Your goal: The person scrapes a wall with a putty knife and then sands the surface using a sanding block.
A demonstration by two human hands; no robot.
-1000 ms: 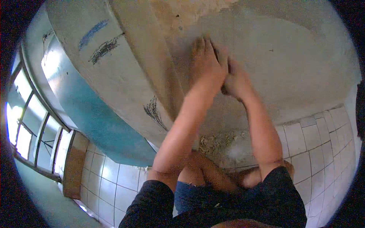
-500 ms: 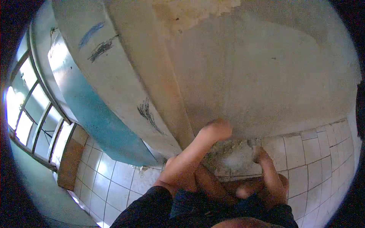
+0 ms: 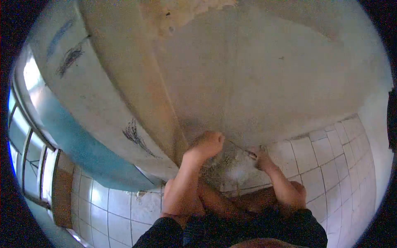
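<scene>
My left hand [image 3: 210,142] is closed in a fist close to the foot of the wall [image 3: 256,95]; what its fingers hold, if anything, is hidden. To its right, my right hand [image 3: 261,159] is closed around a thin dark rod-like tool [image 3: 244,149], which slants up and left from the fingers toward the wall base. Below and between the hands lies a rough patch of broken floor [image 3: 235,171], with grey and whitish rubble where the wall meets the tiles.
White floor tiles [image 3: 316,169] run along the wall to the right, and more tiles [image 3: 120,202] lie at the left. A pillar with dark scribbles [image 3: 138,134] and a teal panel [image 3: 89,142] rise on the left, beside a barred window [image 3: 31,165]. My bent legs [image 3: 223,202] are beneath my arms.
The view has turned, so the wall and pillar shift left. My right hand has moved up toward the wall base, and the thin tool now shows. My left hand stays closed near the wall.
</scene>
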